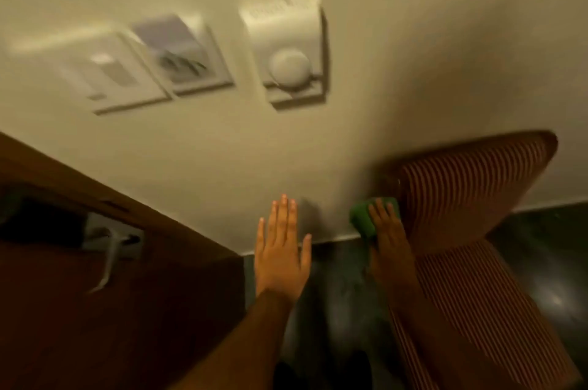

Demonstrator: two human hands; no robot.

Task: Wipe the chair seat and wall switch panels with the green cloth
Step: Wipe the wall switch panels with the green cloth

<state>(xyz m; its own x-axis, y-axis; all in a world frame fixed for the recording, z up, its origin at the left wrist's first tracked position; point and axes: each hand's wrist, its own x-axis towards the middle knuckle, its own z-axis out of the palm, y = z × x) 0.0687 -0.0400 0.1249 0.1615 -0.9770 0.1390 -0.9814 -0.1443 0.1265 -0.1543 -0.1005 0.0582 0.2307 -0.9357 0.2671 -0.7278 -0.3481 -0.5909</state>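
Observation:
My right hand (pixel 389 237) holds the green cloth (pixel 362 218) low against the cream wall, just left of the chair's striped backrest (pixel 471 186). The chair seat (pixel 477 303) with the same reddish stripes runs down to the lower right. My left hand (pixel 281 249) is flat and open with fingers spread, held near the wall, empty. Up on the wall are the switch panels: a white dial panel (pixel 289 62), a blurred middle panel (pixel 184 55), and a left panel (pixel 111 78). The picture is motion-blurred.
A brown wooden door (pixel 111 310) with a metal lever handle (pixel 111 256) stands at the lower left. The floor (pixel 541 262) is dark and glossy, meeting the wall at a pale skirting line. My dark footwear shows at the bottom.

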